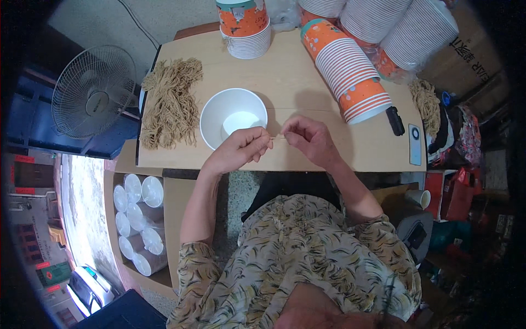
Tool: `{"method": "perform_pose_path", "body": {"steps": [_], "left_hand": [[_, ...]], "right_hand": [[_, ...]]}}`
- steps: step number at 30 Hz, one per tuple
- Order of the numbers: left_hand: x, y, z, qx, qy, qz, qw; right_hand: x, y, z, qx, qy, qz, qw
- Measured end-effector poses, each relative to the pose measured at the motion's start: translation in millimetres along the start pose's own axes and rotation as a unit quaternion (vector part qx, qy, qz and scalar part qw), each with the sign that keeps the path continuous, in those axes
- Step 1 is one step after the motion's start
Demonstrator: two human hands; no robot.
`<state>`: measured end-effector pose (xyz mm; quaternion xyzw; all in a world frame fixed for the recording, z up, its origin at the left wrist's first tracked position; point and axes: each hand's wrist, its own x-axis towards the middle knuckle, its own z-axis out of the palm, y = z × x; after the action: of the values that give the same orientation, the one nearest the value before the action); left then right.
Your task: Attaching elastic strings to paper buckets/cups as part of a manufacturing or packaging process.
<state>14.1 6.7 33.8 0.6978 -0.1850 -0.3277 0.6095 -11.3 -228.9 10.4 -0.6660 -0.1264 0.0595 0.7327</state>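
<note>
My left hand (238, 151) and my right hand (313, 140) meet over the table's near edge, each with thumb and fingers pinched. A thin, pale tan string (278, 137) runs through the small gap between them, with its ends hidden in my fingers. Just beyond my left hand stands a white paper tub (213, 112), its open mouth facing up and no contents visible. To the left of the tub lies a loose heap of tan strings (171, 107), tangled and crinkled.
Orange-and-white paper tubs (348, 71) lie nested at the right; another nested stack (246, 33) stands at the back. A black object (394, 120) and a phone (415, 145) lie near the right edge. A fan (96, 93) is at the left, above a carton (171, 230) of clear-wrapped cylinders.
</note>
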Motion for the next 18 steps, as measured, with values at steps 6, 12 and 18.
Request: {"method": "perform_pose_path", "body": {"steps": [6,12,18], "left_hand": [[0,-2,1,0.028,0.012,0.015,0.999],[-2,1,7,0.07,0.033,0.03,0.997],[-9,1,4,0.022,0.047,0.013,0.999]], "right_hand": [[0,-12,5,-0.162,-0.035,-0.058,0.984],[2,-4,7,-0.234,-0.027,-0.06,0.97],[-1,1,7,-0.209,-0.019,-0.055,0.976]]}}
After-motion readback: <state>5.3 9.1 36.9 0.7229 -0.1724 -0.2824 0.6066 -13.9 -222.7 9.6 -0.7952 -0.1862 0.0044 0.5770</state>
